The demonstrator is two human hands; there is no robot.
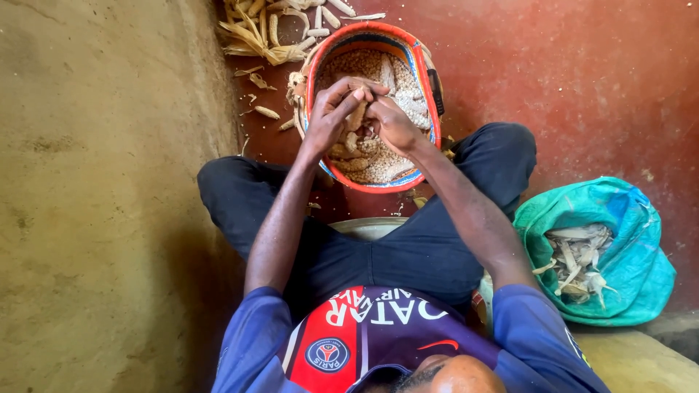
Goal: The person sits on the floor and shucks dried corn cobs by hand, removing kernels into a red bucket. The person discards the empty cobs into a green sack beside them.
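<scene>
My left hand [331,109] and my right hand [392,122] are both closed around one pale corn cob [356,116], held above a round basket. The basket [434,94] has an orange and blue rim and holds loose pale kernels and several bare cobs [397,76]. It stands on the red floor between my knees. My fingers hide most of the cob.
Dry husks and bare cobs [269,33] lie on the floor beyond the basket. A green sack [633,262] with husks in it sits at my right. A tan wall [102,189] runs along my left. A pale bowl rim [368,227] shows under my legs.
</scene>
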